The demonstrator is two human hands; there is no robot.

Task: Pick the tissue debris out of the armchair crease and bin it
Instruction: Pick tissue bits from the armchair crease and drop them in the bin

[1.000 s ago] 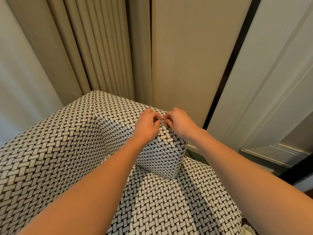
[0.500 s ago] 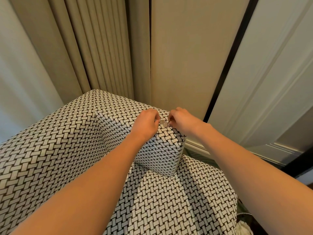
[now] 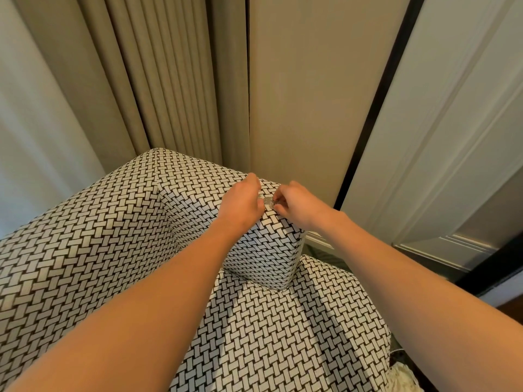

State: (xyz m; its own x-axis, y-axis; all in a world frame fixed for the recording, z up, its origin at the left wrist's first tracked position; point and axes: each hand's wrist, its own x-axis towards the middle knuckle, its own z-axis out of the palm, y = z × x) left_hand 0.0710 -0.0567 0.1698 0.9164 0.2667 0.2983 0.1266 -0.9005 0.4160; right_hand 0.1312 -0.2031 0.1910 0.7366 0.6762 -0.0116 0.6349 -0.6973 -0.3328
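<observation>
A black-and-white woven-pattern armchair [image 3: 113,236] fills the lower part of the head view. On top of its right armrest [image 3: 263,250] my left hand [image 3: 240,206] and my right hand [image 3: 297,206] meet fingertip to fingertip. Between them is a small greyish scrap of tissue debris [image 3: 268,201], pinched from both sides. Both hands have curled fingers. The scrap is tiny and partly covered by my fingertips. No bin is in sight.
Beige pleated curtains [image 3: 169,80] hang behind the chair, with a beige panel [image 3: 311,80] beside them. A white panelled door with a dark frame [image 3: 438,137] stands to the right. Something whitish and fringed [image 3: 402,377] lies on the floor at the chair's lower right.
My hands have drifted slightly apart and to the right on the armrest top, so the small scrap now shows between the fingertips. The camera has tilted a little.
</observation>
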